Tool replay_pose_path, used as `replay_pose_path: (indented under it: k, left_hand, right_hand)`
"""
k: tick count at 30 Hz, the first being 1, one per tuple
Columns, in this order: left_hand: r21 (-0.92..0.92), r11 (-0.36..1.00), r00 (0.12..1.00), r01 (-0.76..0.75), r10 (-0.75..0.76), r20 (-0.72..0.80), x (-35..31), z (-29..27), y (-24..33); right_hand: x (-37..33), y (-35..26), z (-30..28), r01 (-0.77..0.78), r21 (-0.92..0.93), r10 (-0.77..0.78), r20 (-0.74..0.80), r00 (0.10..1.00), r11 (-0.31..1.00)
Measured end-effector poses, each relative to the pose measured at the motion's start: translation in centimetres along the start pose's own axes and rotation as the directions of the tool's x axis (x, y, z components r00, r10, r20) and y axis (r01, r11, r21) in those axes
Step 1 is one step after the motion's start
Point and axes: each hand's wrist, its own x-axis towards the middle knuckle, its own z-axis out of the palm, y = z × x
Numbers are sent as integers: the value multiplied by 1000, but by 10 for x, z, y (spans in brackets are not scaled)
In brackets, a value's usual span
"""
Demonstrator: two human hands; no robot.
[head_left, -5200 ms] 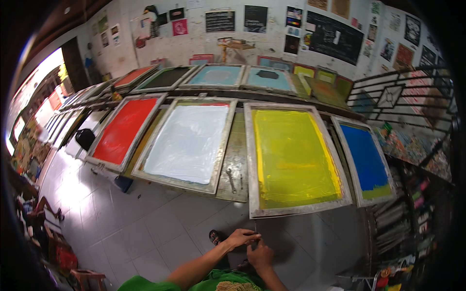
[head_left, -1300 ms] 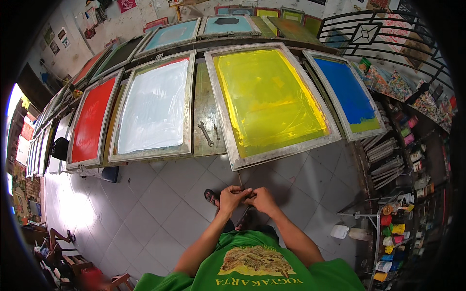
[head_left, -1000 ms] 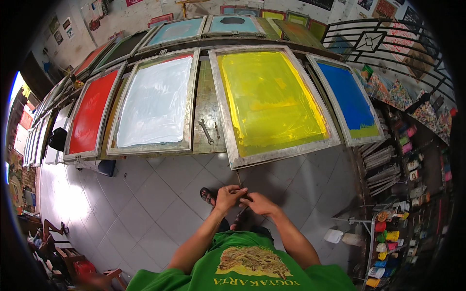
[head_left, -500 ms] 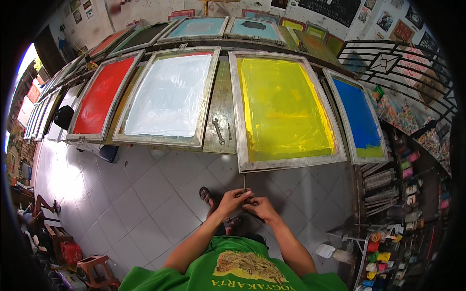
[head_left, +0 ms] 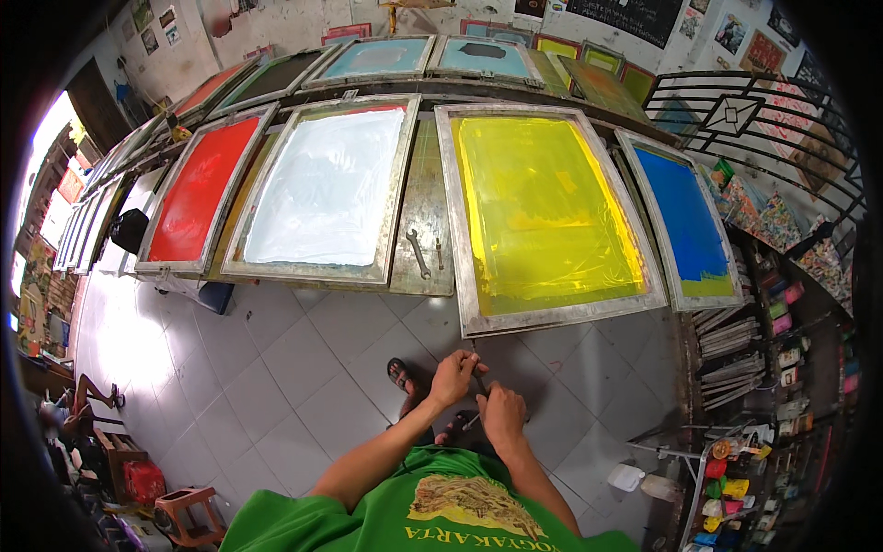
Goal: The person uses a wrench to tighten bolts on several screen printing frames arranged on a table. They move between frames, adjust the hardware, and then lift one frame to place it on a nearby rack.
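Both my hands are below the near left corner of a screen-printing frame (head_left: 563, 322) coated in yellow ink. My left hand (head_left: 452, 379) is closed, fingers pinching a thin dark rod (head_left: 474, 345) that sticks out from under that frame's near edge. Just to its right and lower, my right hand (head_left: 503, 416) is curled round a slim dark tool (head_left: 481, 385) slanting up toward the left fingers. The tool's exact kind is hidden by my hands. On the board between the white and yellow screens lie an open-ended wrench (head_left: 418, 254) and a small thin metal piece (head_left: 439, 254).
A white-inked screen (head_left: 322, 193) and a red one (head_left: 204, 189) are on the left, a blue one (head_left: 681, 221) on the right. Behind them runs another row of screens (head_left: 379, 57). Right of me stands a rack of ink containers (head_left: 727, 488); bottles (head_left: 627, 477) sit beside it.
My right hand has turned more upright and closed into a fist round the tool. My left hand has shifted slightly, its fingers still at the rod. The whole view has moved a little.
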Motion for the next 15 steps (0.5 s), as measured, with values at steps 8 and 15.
replay_pose_path:
  k: [8,15]
  left_hand:
    - [-309,950,971,-41,111,212,-11,13,-15]
    - [-218,964,950,-154,84,-300,-23,13,20]
  right_hand:
    - [-5,35,34,-74,245,68,33,997,967]
    - [-26,43,30,46,132,-49,23,999,990]
